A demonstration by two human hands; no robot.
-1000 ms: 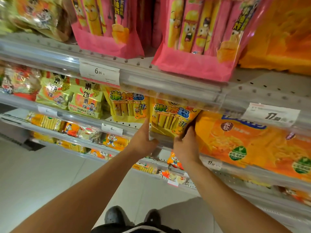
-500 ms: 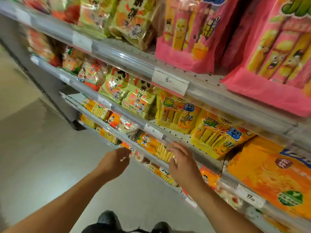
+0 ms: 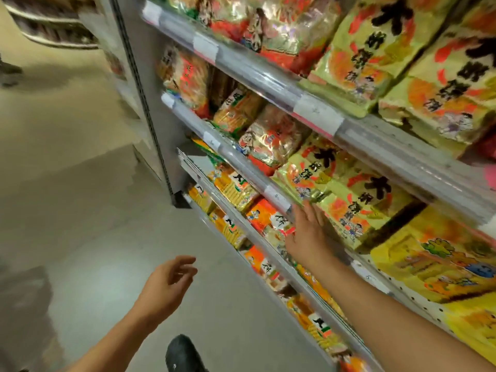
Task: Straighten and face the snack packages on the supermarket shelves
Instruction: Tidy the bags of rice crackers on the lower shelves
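Clearly plenty remains: shelves (image 3: 375, 140) hold leaning, overlapping packs. Green packs (image 3: 349, 200) on the middle shelf sit askew. Right hand (image 3: 306, 237), fingers spread, reaches them, gripping nothing; left hand (image 3: 166, 285) hangs loose, empty.

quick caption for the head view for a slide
Right hand reaches open toward yellow-green snack packages on a supermarket shelf; left hand hangs free.
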